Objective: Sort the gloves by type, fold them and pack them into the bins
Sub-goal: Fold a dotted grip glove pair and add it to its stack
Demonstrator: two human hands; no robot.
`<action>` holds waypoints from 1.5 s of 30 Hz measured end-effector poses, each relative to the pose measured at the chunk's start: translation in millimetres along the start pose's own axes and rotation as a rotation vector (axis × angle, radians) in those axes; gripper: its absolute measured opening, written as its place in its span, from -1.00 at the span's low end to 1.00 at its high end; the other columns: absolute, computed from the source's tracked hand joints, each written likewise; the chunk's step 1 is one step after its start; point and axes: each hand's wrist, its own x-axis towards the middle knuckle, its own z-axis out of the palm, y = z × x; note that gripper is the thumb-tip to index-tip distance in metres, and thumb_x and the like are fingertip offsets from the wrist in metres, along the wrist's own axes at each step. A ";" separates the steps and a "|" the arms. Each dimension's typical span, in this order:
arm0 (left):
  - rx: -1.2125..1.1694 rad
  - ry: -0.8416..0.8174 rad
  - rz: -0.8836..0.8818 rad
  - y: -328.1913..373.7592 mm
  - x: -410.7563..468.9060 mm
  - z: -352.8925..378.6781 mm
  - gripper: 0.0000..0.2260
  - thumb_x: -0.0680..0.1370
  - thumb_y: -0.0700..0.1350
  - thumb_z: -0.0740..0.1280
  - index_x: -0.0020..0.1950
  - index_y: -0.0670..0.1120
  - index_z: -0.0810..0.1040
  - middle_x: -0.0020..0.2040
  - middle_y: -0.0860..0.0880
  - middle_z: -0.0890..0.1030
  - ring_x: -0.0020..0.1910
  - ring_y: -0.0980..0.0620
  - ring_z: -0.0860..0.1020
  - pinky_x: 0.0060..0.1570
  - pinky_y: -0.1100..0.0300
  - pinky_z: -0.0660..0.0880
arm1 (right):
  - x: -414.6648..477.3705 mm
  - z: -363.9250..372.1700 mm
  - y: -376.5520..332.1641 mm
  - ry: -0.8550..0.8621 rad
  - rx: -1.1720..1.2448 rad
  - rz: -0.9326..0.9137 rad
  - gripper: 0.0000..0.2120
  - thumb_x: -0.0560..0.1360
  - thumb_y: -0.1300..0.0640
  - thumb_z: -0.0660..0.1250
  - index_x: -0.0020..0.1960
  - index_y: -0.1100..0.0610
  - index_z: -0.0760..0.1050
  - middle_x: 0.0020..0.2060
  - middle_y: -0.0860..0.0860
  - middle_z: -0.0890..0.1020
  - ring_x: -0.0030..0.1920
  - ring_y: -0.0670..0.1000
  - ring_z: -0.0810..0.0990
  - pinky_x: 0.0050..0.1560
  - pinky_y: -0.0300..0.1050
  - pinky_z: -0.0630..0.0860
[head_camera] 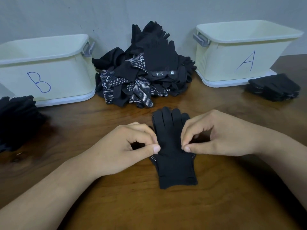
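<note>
A black glove (172, 146) with white grip dots at its edges lies flat on the wooden table (216, 196), fingers pointing away from me. My left hand (131, 145) pinches its left edge between thumb and forefinger. My right hand (214, 135) pinches its right edge the same way. A heap of unsorted black gloves (142, 72), some dotted, sits at the back between the two cream bins. Bin B (49, 72) stands at the left, bin A (240, 52) at the right.
A stack of black gloves (274, 87) lies in front of bin A at the right. Another dark pile of gloves (18, 120) lies at the left edge below bin B. A grey wall rises behind the bins.
</note>
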 end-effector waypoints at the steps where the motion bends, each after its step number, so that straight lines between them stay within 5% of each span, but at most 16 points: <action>1: -0.019 0.003 -0.025 1.6 0.4 0.2 -0.79 0.60 0.07 0.46 -0.21 0.07 0.72 0.08 0.11 0.68 0.21 -0.02 0.60 0.25 0.12 0.46 | -0.1 -0.5 0.4 -0.012 -0.003 0.012 -0.93 0.56 0.12 0.56 -0.10 0.02 0.75 -0.02 -0.07 0.73 0.08 0.08 0.70 0.11 0.04 0.60; 6: 0.070 0.034 -0.092 7.5 -0.7 8.4 -0.77 0.50 0.11 0.55 -0.28 0.09 0.63 0.10 0.19 0.63 0.26 0.05 0.53 0.25 0.18 0.40 | 4.9 7.2 2.8 0.051 -0.018 0.060 -0.69 0.53 -0.02 0.58 -0.33 0.05 0.64 -0.11 -0.08 0.70 -0.01 0.03 0.69 0.04 -0.14 0.57; 11: 0.136 0.037 -0.101 9.7 -1.0 11.7 -0.78 0.54 0.14 0.50 -0.24 0.11 0.59 0.11 0.20 0.60 0.29 0.07 0.49 0.16 0.09 0.49 | 5.3 12.7 3.9 0.053 -0.114 0.071 -0.67 0.49 -0.02 0.62 -0.34 0.03 0.58 -0.12 -0.12 0.65 -0.05 -0.02 0.65 -0.07 -0.21 0.51; 14: 0.288 0.106 0.016 9.4 3.4 13.2 -0.87 0.67 0.18 0.33 0.07 0.20 0.63 0.23 0.27 0.57 0.39 0.13 0.44 0.31 0.14 0.46 | 5.7 16.0 2.6 0.057 -0.236 0.052 -0.84 0.48 -0.11 0.59 -0.09 -0.12 0.62 -0.04 -0.20 0.58 0.09 -0.09 0.56 -0.03 -0.33 0.42; 16: 0.396 0.003 0.043 7.8 5.9 17.1 -0.69 0.73 0.21 0.18 0.44 0.24 0.51 0.49 0.34 0.42 0.59 0.27 0.21 0.60 0.16 0.14 | 6.9 16.3 3.7 0.056 -0.284 0.048 -0.79 0.48 -0.17 0.56 0.08 -0.23 0.63 0.03 -0.25 0.55 0.18 -0.12 0.48 0.08 -0.34 0.38; 18: 0.492 -0.091 -0.003 7.1 7.9 21.2 -0.57 0.76 0.26 0.03 0.63 0.28 0.27 0.64 0.36 0.20 0.64 0.37 -0.04 0.66 0.08 -0.12 | 8.3 14.6 3.7 0.040 -0.269 0.083 -0.73 0.47 -0.21 0.55 0.14 -0.29 0.62 0.09 -0.27 0.53 0.22 -0.15 0.44 0.12 -0.34 0.36; 22: 0.550 -0.056 -0.158 3.0 9.9 22.5 -0.40 0.67 0.38 -0.14 0.71 0.27 -0.01 0.70 0.32 -0.04 0.63 0.39 -0.19 0.68 -0.03 -0.18 | 8.2 12.1 6.1 0.035 -0.224 0.125 -0.70 0.45 -0.25 0.56 0.14 -0.32 0.61 0.16 -0.27 0.54 0.27 -0.15 0.43 0.21 -0.21 0.40; 27: 0.407 -0.013 -0.224 7.4 9.4 21.4 -0.31 0.68 0.33 0.07 0.71 0.26 -0.20 0.57 0.45 -0.22 0.51 0.51 -0.35 0.66 0.15 -0.20 | 7.0 13.4 6.8 0.065 -0.223 0.106 -0.75 0.49 -0.22 0.54 0.14 -0.29 0.63 0.16 -0.27 0.57 0.27 -0.11 0.47 0.23 -0.11 0.46; 30: 0.210 0.103 -0.238 5.1 5.8 15.8 -0.34 0.67 0.27 0.17 0.70 0.32 -0.08 0.65 0.40 -0.01 0.60 0.45 -0.15 0.64 0.17 -0.02 | 10.2 16.4 10.7 0.228 -0.227 0.056 -0.80 0.54 -0.19 0.50 0.16 -0.25 0.65 0.16 -0.28 0.59 0.25 -0.09 0.51 0.20 -0.07 0.50; 32: 0.174 0.152 -0.206 0.2 4.3 12.9 -0.43 0.70 0.17 0.19 0.69 0.28 0.07 0.65 0.30 0.19 0.63 0.38 0.03 0.64 0.11 0.12 | 15.2 18.5 10.7 0.253 -0.274 0.062 -0.65 0.56 -0.26 0.43 0.32 -0.27 0.58 0.33 -0.33 0.51 0.40 -0.17 0.42 0.35 -0.15 0.44; 35: 0.227 0.184 -0.151 -4.1 4.5 9.9 -0.57 0.71 0.05 0.23 0.59 0.25 0.31 0.49 0.31 0.37 0.56 0.35 0.21 0.55 0.20 0.27 | 20.8 23.9 10.6 0.025 -0.413 0.138 -0.26 0.53 -0.50 0.22 0.65 -0.32 0.19 0.67 -0.32 0.08 0.67 -0.23 -0.04 0.66 -0.13 0.02; 39: 0.251 0.203 0.028 -1.8 2.5 4.2 -0.80 0.67 -0.08 0.39 0.26 0.15 0.61 0.19 0.25 0.58 0.27 0.08 0.52 0.24 0.18 0.44 | 25.2 26.1 13.2 -0.146 -0.541 0.207 -0.09 0.46 -0.65 0.01 0.69 -0.36 -0.18 0.66 -0.33 -0.30 0.63 -0.24 -0.40 0.69 0.04 -0.28; 43: 0.296 0.010 0.197 -0.8 -1.2 6.0 -0.95 0.66 -0.01 0.44 0.10 0.13 0.67 0.09 0.23 0.59 0.15 0.07 0.56 0.14 0.04 0.51 | 23.9 23.7 17.8 -0.127 -0.524 0.189 -0.17 0.52 -0.60 0.02 0.69 -0.37 -0.16 0.67 -0.34 -0.27 0.63 -0.25 -0.39 0.70 0.07 -0.26; 45: 0.312 -0.028 0.196 -1.8 -1.7 6.1 -0.96 0.66 0.05 0.42 0.08 0.15 0.67 0.09 0.25 0.58 0.15 0.08 0.55 0.09 0.04 0.54 | 20.0 17.9 20.2 -0.025 -0.398 0.128 -0.35 0.62 -0.40 0.19 0.66 -0.35 0.14 0.69 -0.33 -0.01 0.67 -0.27 -0.21 0.71 0.03 -0.12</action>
